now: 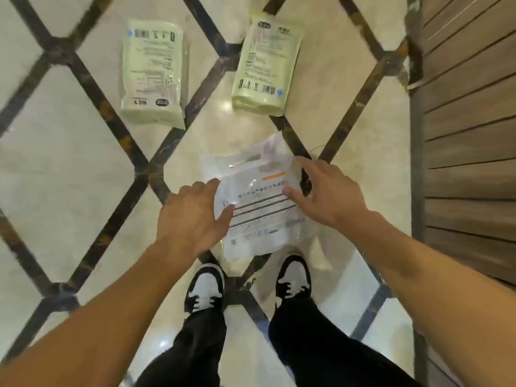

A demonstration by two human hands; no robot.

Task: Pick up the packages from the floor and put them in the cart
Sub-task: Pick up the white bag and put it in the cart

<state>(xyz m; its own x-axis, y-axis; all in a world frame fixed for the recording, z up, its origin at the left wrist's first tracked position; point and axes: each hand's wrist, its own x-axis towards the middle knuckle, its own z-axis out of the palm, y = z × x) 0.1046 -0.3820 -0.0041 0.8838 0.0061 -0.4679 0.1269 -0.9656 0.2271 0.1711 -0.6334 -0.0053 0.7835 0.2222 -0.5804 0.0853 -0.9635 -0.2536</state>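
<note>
A clear and white plastic package point(259, 216) with printed text and an orange stripe lies on the floor just ahead of my shoes. My left hand point(192, 216) is at its left edge, fingers spread, thumb resting on the wrapper. My right hand point(326, 191) is at its right edge, thumb on top and fingers reaching over the side. Neither hand has closed around it. Two pale green packages lie farther ahead, one on the left point(153, 71) and one on the right point(268, 65). No cart is in view.
The floor point(69, 169) is glossy cream tile crossed by dark diagonal bands. A brown slatted wooden panel point(469, 135) runs along the right side. My black and white shoes point(205, 286) stand right behind the clear package.
</note>
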